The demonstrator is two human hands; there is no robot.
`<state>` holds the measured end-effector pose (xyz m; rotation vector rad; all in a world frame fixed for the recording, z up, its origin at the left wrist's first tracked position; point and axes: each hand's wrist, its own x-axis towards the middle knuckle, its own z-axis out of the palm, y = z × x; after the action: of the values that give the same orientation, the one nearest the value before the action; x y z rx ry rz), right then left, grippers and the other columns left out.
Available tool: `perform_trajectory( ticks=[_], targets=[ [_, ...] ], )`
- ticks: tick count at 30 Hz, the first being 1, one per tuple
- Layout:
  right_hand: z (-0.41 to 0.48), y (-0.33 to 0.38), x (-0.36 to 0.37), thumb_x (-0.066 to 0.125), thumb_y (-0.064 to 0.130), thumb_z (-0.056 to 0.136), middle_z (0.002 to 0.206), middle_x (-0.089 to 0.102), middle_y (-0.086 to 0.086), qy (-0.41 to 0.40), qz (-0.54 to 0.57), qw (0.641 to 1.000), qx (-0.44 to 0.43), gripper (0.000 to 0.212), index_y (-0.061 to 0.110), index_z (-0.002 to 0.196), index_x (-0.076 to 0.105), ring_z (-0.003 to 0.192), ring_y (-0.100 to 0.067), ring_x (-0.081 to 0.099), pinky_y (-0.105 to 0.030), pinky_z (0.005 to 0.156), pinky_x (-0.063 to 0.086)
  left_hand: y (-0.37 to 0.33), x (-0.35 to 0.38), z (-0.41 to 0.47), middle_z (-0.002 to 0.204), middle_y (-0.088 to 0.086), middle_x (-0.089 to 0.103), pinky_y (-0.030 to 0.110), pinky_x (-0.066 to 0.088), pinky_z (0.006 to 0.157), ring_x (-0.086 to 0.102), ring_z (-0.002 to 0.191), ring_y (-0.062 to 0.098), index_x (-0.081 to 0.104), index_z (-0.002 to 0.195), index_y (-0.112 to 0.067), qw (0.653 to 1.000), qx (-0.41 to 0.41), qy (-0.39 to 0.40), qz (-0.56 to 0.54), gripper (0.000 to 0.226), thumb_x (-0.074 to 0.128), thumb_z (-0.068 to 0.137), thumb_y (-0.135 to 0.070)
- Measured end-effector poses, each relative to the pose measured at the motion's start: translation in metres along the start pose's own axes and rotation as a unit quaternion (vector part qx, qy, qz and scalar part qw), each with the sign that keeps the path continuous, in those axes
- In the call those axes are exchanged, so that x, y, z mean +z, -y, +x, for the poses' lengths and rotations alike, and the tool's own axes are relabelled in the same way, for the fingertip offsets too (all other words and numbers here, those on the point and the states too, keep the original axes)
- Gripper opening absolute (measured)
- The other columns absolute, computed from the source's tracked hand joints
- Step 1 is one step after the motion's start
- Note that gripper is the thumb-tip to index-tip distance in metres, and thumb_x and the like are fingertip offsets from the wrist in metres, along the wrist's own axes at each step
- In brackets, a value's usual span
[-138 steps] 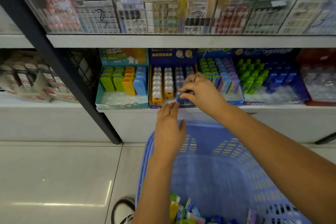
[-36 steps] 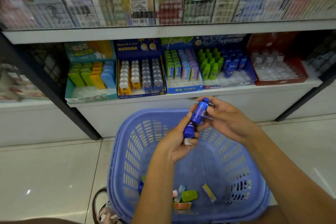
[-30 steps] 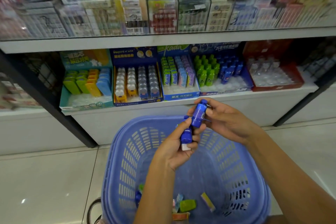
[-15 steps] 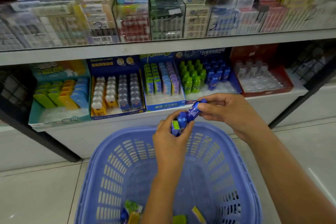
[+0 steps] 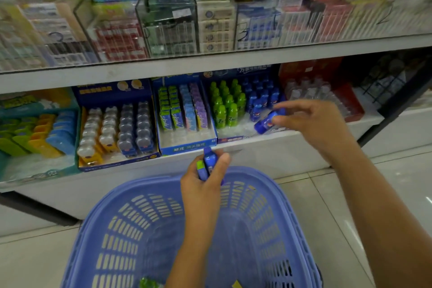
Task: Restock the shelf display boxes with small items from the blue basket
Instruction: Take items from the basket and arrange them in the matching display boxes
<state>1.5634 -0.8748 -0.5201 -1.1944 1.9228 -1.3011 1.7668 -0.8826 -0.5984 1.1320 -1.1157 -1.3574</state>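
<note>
Head view, right hand pinching blue bottle

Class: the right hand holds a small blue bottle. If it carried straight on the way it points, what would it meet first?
Probably the blue bottles in the display box; the right hand and its bottle aim there, though depth is unclear.

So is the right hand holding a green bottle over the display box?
No, the right hand pinches a small blue bottle, tilted over the blue side of the green-and-blue bottle display box.
</note>
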Motion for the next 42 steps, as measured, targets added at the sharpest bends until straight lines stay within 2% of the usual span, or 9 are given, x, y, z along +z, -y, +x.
perform_trajectory(
  ticks=[6, 11, 18, 24, 29, 33, 35, 38, 42],
  targets=[
    [0.074, -0.016, -0.019, 0.082, 0.013, 0.068, 0.077, 0.068, -0.001, 0.028, -0.212, 0.975, -0.063, 0.03, 0.017, 0.096, 0.073, 0.061, 0.006, 0.06, 0.003, 0.059, 0.042, 0.003, -0.001, 0.002, 0.06, 0.004, 0.065, 0.017, 0.039, 0.039, 0.053, 0.045, 0.01, 0.068, 0.089, -0.012, 0.977, -0.194, 0.063, -0.062, 0.034, 0.05, 0.092, -0.041],
    [0.11, -0.023, -0.006, 0.081, 0.01, 0.07, 0.083, 0.066, 0.0, 0.103, -0.268, 0.958, -0.032, 0.032, 0.019, 0.1, 0.073, 0.069, -0.003, 0.059, -0.002, 0.061, 0.042, 0.006, 0.0, 0.002, 0.064, 0.004, 0.067, 0.018, 0.04, 0.04, 0.057, 0.046, 0.012, 0.066, 0.097, -0.01, 0.956, -0.252, 0.129, -0.077, 0.026, 0.046, 0.098, -0.027],
    [0.117, -0.02, -0.003, 0.082, 0.014, 0.07, 0.096, 0.068, -0.004, 0.17, -0.334, 0.926, -0.039, 0.038, 0.019, 0.106, 0.072, 0.089, -0.013, 0.063, -0.018, 0.078, 0.044, 0.016, -0.001, 0.004, 0.086, 0.006, 0.074, 0.019, 0.047, 0.049, 0.064, 0.058, 0.012, 0.062, 0.107, -0.009, 0.938, -0.273, 0.195, -0.091, 0.02, 0.047, 0.095, -0.008],
    [0.111, -0.014, 0.004, 0.08, 0.011, 0.071, 0.107, 0.069, -0.011, 0.152, -0.361, 0.919, -0.033, 0.04, 0.013, 0.11, 0.07, 0.097, -0.019, 0.064, -0.018, 0.081, 0.042, 0.018, -0.001, -0.002, 0.101, 0.004, 0.074, 0.018, 0.049, 0.059, 0.065, 0.069, 0.009, 0.062, 0.109, -0.013, 0.937, -0.229, 0.253, -0.073, 0.02, 0.053, 0.093, -0.019],
    [0.099, -0.003, 0.003, 0.074, 0.009, 0.078, 0.121, 0.063, -0.013, 0.153, -0.432, 0.888, -0.047, 0.046, 0.011, 0.123, 0.062, 0.107, -0.026, 0.06, -0.025, 0.09, 0.045, 0.015, -0.005, -0.011, 0.095, 0.002, 0.073, 0.017, 0.044, 0.055, 0.052, 0.058, 0.007, 0.061, 0.112, -0.023, 0.95, -0.176, 0.245, -0.082, 0.026, 0.061, 0.086, -0.023],
    [0.055, 0.003, 0.008, 0.068, 0.007, 0.083, 0.103, 0.069, -0.012, 0.049, -0.291, 0.948, -0.119, 0.027, 0.008, 0.11, 0.066, 0.075, -0.018, 0.064, -0.015, 0.075, 0.049, 0.013, -0.011, -0.011, 0.085, 0.0, 0.07, 0.015, 0.037, 0.05, 0.04, 0.054, 0.008, 0.068, 0.097, -0.022, 0.977, -0.092, 0.192, -0.004, 0.011, 0.062, 0.089, -0.016],
    [0.022, 0.011, 0.014, 0.071, 0.014, 0.081, 0.086, 0.071, -0.002, 0.181, -0.157, 0.969, -0.068, 0.019, 0.014, 0.1, 0.07, 0.065, -0.012, 0.067, -0.016, 0.069, 0.056, 0.009, -0.012, -0.012, 0.085, -0.006, 0.072, 0.014, 0.034, 0.047, 0.035, 0.053, 0.008, 0.068, 0.099, -0.014, 0.973, -0.091, 0.212, -0.029, 0.015, 0.059, 0.091, -0.022],
    [-0.017, 0.022, 0.022, 0.073, 0.024, 0.077, 0.097, 0.072, 0.003, 0.385, -0.052, 0.922, 0.002, 0.029, 0.029, 0.105, 0.07, 0.081, -0.016, 0.071, -0.021, 0.07, 0.057, 0.004, -0.015, -0.014, 0.099, 0.005, 0.073, 0.013, 0.032, 0.046, 0.034, 0.05, 0.005, 0.067, 0.106, -0.012, 0.943, -0.154, 0.263, -0.132, 0.031, 0.059, 0.085, -0.034],
    [-0.029, 0.022, 0.023, 0.072, 0.017, 0.08, 0.096, 0.073, -0.004, 0.368, -0.041, 0.929, -0.014, 0.024, 0.024, 0.103, 0.071, 0.072, -0.014, 0.07, -0.015, 0.062, 0.051, 0.005, -0.018, -0.016, 0.09, 0.011, 0.07, 0.013, 0.027, 0.041, 0.029, 0.045, 0.003, 0.072, 0.1, -0.01, 0.88, -0.221, 0.344, -0.241, 0.027, 0.057, 0.086, -0.027]
  ],
)
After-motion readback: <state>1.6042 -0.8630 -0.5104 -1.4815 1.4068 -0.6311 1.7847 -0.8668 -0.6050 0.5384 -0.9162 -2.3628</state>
